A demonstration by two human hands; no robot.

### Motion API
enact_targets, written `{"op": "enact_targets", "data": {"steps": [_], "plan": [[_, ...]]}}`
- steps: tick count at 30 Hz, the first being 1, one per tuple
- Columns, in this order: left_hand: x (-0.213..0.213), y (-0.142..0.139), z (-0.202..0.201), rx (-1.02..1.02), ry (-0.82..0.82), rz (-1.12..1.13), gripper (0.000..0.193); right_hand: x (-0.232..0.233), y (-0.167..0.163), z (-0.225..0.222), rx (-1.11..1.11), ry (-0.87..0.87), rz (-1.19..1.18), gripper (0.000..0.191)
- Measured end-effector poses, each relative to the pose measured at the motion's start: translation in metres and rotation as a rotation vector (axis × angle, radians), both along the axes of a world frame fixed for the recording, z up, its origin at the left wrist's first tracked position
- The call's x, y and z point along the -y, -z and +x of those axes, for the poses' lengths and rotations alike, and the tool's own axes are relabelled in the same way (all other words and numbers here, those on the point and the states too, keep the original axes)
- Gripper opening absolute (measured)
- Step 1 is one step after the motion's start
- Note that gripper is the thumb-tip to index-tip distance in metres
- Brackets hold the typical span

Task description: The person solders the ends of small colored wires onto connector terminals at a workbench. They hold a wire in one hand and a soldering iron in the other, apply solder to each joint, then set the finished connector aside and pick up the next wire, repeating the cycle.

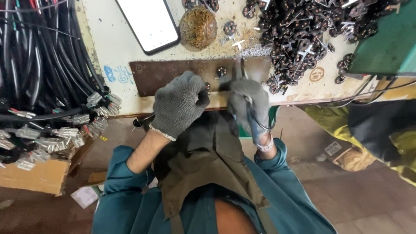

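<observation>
Teal sleeves | left grip fisted, contents unclear | right grip blurred, cannot tell

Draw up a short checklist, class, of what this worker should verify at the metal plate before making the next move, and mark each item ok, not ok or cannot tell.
1. Both hands gloved: ok. The left hand and right hand wear grey gloves.
2. Small black part lying on the metal plate: ok, it sits apart from both hands.
3. Right hand's grip on its tool: cannot tell, the hand is blurred.
4. Left fingers clear of the work spot: cannot tell, the fist hides what is under it.
5. Supply within reach: ok, the pile of black parts lies just beyond the plate.
6. Phone away from the plate: ok.
</observation>
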State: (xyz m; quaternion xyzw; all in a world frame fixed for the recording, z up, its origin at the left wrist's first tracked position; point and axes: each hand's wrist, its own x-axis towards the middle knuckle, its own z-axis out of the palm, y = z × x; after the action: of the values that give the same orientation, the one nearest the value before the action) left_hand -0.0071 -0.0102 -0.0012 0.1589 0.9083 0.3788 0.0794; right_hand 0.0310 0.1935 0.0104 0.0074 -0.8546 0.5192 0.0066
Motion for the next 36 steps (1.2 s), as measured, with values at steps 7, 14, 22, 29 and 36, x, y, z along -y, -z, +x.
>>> {"op": "enact_targets", "data": {"steps": [7, 14, 22, 29, 36], "plan": [[0.001, 0.004, 0.002, 0.029, 0.022, -0.001, 0.020, 0.009, 0.030, 0.012, -0.122, 0.120, 0.211, 0.016], [0.004, 0.007, 0.003, -0.023, 0.041, 0.015, 0.034, 0.019, 0.027, -0.007, -0.065, -0.022, 0.225, 0.043], [0.002, 0.001, 0.000, 0.046, 0.030, -0.002, 0.028, 0.018, 0.003, -0.019, -0.163, -0.061, 0.197, 0.040], [0.000, -0.001, -0.002, 0.076, 0.023, 0.038, 0.020, -0.004, -0.007, 0.019, -0.314, 0.218, 0.060, 0.028], [-0.003, -0.004, -0.002, 0.071, 0.028, 0.028, 0.021, 0.003, 0.058, 0.010, -0.155, 0.293, -0.370, 0.021]]}}
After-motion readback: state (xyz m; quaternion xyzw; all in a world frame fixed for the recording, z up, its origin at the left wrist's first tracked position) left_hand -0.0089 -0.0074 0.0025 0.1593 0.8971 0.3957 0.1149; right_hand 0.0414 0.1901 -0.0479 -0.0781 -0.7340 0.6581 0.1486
